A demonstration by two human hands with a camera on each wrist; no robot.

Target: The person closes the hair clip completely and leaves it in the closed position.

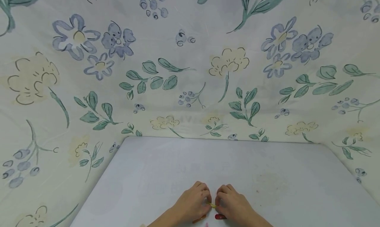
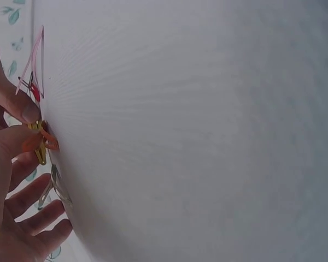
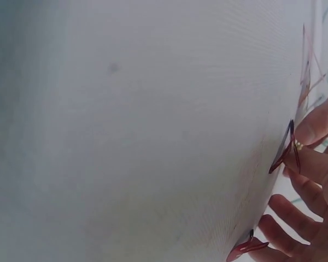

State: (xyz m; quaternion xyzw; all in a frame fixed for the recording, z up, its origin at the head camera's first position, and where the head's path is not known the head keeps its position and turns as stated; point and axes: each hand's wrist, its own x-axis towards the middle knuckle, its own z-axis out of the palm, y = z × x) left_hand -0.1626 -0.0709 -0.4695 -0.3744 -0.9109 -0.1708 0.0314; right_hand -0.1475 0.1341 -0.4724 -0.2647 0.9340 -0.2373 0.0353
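Observation:
A small yellow hair clip point(image 1: 212, 205) spans the narrow gap between the hands, low in the head view. My left hand point(image 1: 194, 200) pinches one end of it between thumb and finger; in the left wrist view the yellow clip point(image 2: 40, 150) shows at the thumb tip. From the other side my right hand point(image 1: 233, 202) pinches the opposite end, mostly hidden by its fingers. Just below the left hand lies an orange hair clip point(image 1: 199, 219). A red hair clip point(image 1: 220, 216) lies under the right hand. The remaining fingers of both hands are loosely bent.
A pink hair clip point(image 1: 206, 224) is cut off by the bottom edge. The left wrist view has a pale metallic clip point(image 2: 56, 188) near the left fingers; the right wrist view, another dark red clip point(image 3: 243, 249). The white table point(image 1: 142, 174) meets floral cloth point(image 1: 190, 98) at its edges.

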